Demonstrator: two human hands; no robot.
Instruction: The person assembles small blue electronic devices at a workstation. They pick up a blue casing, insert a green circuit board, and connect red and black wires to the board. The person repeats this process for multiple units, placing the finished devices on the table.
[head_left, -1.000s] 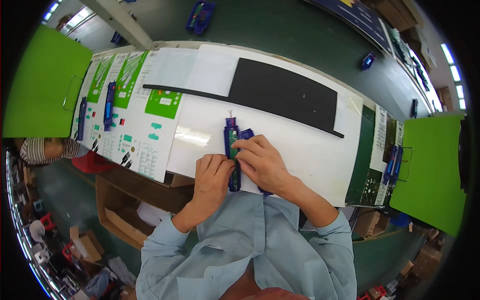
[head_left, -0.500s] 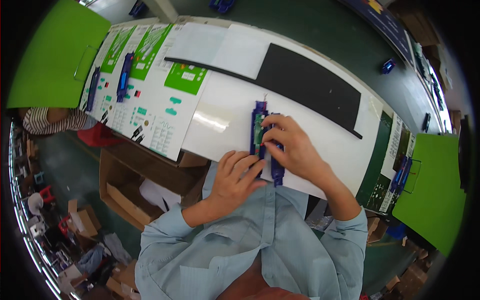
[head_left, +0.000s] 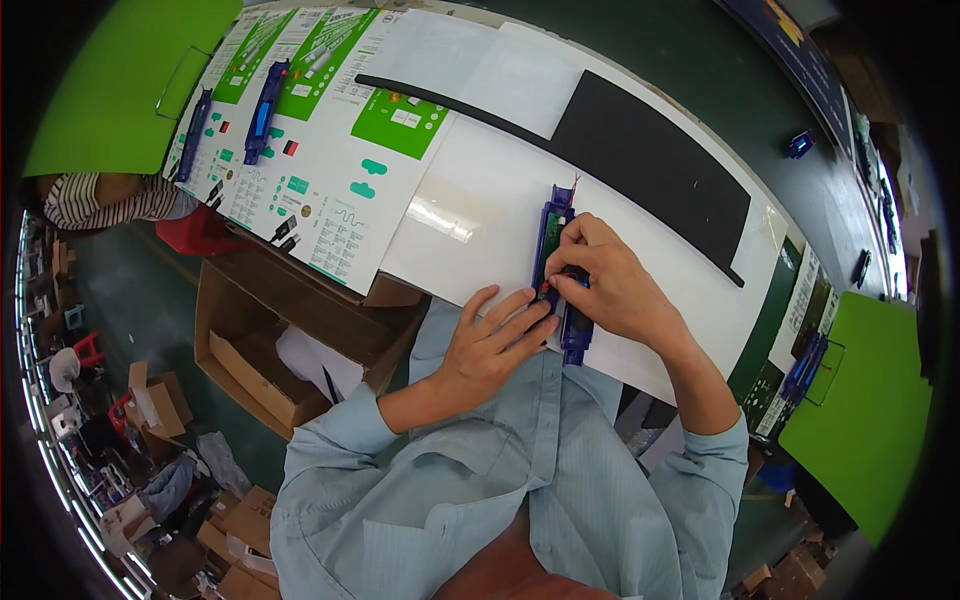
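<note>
A long blue plastic housing (head_left: 541, 240) lies on the white table just ahead of me, with a narrow green circuit board (head_left: 552, 232) inside it. Thin red wires (head_left: 575, 184) stick out of its far end. My left hand (head_left: 490, 345) rests with spread fingers over the near end of this housing. Thumb and forefinger of my right hand (head_left: 615, 285) are pinched together at the board, beside a small red spot; what they grip is too small to make out. A second blue housing (head_left: 575, 335) lies alongside, partly under my right hand.
A black curved panel (head_left: 650, 160) lies beyond my hands. Printed card sheets (head_left: 330, 200) on the left carry two more blue housings (head_left: 265, 112). Green chair-like panels (head_left: 850, 400) flank the table. An open cardboard box (head_left: 250, 375) stands below left; a person in striped sleeves (head_left: 125, 200) is at far left.
The view has shifted, so table and hands appear farther right. My right fingers stay at the board, and my left hand keeps resting on the housing's near end.
</note>
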